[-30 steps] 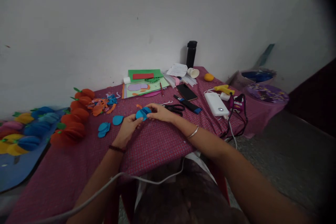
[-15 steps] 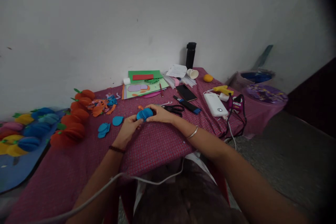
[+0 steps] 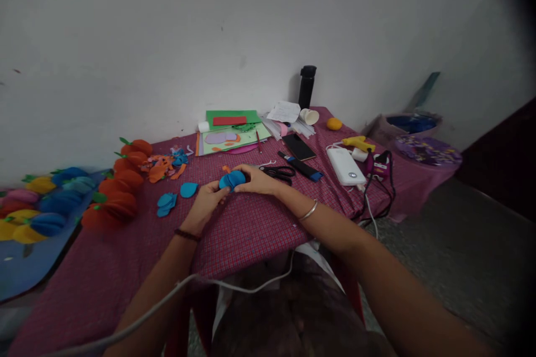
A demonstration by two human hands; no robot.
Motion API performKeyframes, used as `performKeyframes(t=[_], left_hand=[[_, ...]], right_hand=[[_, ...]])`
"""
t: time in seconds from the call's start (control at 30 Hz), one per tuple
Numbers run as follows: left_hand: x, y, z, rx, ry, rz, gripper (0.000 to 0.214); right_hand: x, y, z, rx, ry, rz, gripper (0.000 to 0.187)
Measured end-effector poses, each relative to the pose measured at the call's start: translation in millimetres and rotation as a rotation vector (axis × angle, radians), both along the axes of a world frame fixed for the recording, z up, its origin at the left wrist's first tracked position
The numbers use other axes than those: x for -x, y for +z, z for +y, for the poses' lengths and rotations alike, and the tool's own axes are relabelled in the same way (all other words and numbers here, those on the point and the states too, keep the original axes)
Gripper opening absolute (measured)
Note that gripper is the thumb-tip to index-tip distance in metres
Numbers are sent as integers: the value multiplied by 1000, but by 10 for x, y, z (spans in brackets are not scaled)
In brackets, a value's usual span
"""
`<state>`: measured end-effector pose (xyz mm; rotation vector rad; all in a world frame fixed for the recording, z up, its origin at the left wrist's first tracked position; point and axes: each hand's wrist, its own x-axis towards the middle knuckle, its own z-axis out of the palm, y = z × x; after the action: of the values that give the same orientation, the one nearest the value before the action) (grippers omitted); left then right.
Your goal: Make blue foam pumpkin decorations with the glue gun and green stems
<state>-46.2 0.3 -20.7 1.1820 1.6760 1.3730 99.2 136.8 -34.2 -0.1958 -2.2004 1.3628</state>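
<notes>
Between my two hands is a small blue paper craft made of rounded, folded pieces, held just over the checked tablecloth. My left hand pinches its lower left side, fingers closed. On the right side, my right hand grips it with thumb and fingers. Left of my left hand lies a single blue teardrop cutout, and beyond it a small pile of blue cutouts. Black-handled scissors rest just past my right hand. An orange scrap sits behind the blue craft.
Orange paper pumpkins line the left side, near paper scraps and a blue board with colourful crafts. Coloured sheets, a phone, a black bottle, a white power bank and a yellow glue gun are farther back.
The view has shifted very slightly. Both hands keep hold of the blue paper craft in nearly the same place, with no other clear movement.
</notes>
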Motion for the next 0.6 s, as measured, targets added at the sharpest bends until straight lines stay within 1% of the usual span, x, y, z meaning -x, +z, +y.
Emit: performKeyframes(t=[0.1, 0.2, 0.4, 0.6], left_hand=[[5, -6, 3, 0, 3, -3, 24], [6, -10, 4, -1, 3, -8, 24], [0, -15, 7, -5, 5, -14, 23], [3, -15, 11, -13, 4, -9, 25]], right_hand=[[2, -14, 1, -26, -5, -1, 62], [0, -14, -2, -27, -5, 8, 59], [-3, -5, 2, 4, 14, 14, 57], [-16, 10, -5, 71, 49, 15, 54]])
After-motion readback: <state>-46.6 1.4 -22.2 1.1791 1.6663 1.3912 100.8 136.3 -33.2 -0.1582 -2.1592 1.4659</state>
